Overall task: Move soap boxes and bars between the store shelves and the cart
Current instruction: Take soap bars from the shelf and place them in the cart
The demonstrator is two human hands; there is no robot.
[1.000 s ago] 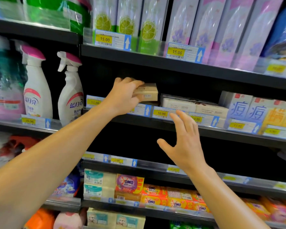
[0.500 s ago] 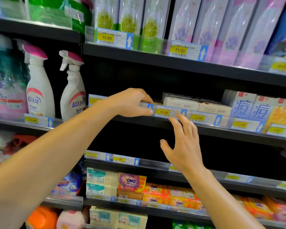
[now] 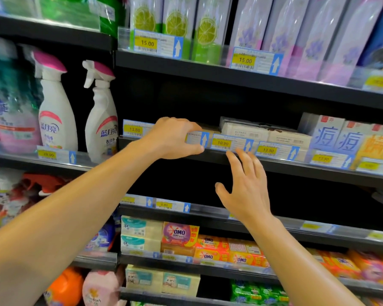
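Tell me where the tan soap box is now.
On the middle shelf, under the left hand, just left of the white boxes, behind the price tags.

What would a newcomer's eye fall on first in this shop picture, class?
Two bare arms reach up to the middle shelf: the left hand curls over its front edge by the price tags, and the right hand hovers open just below. To the left stand two white spray bottles with pink triggers; below sit bright orange OMO soap packs.
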